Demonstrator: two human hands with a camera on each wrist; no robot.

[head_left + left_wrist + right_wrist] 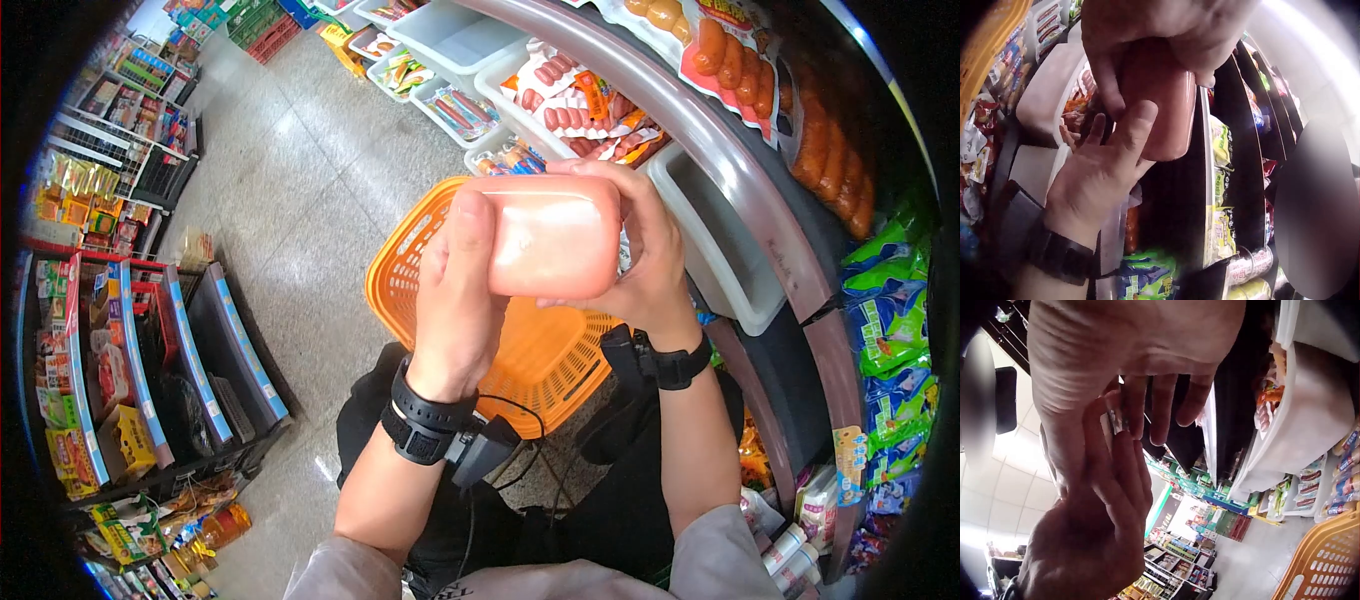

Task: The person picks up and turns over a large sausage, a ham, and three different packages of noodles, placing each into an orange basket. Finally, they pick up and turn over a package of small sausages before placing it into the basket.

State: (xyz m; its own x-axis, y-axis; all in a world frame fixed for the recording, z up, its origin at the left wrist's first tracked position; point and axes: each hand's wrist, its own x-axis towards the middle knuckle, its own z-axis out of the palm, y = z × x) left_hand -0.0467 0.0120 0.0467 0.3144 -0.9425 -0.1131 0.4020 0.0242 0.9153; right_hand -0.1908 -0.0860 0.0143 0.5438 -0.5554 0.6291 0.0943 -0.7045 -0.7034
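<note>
1. The pink pack [556, 238] is up in the air, held by 2 hands over the orange basket [548, 345].
2. The left hand [460, 295] grips the pack's left end. Its thumb lies flat on top; I cannot tell how the fingers below it lie.
3. The right hand [648, 245] holds the other end, with fingers bent round the side.
4. The grip is as wide as the pack, and the pack sits snug between the 2 hands.
5. The basket is on the floor [310, 190] in front of the person's legs [500, 545].
6. Each wrist has a black strap, 1 on the left [422, 430] and 1 on the right [682, 366].
7. Past the hands, sausage packs [585, 112] lie in a white tub, and a 2nd tub [765, 298] is near the right hand.
8. Green and blue bags [892, 340] hang far right.
9. A rack [246, 342] of snacks stands well off to the left.
</note>
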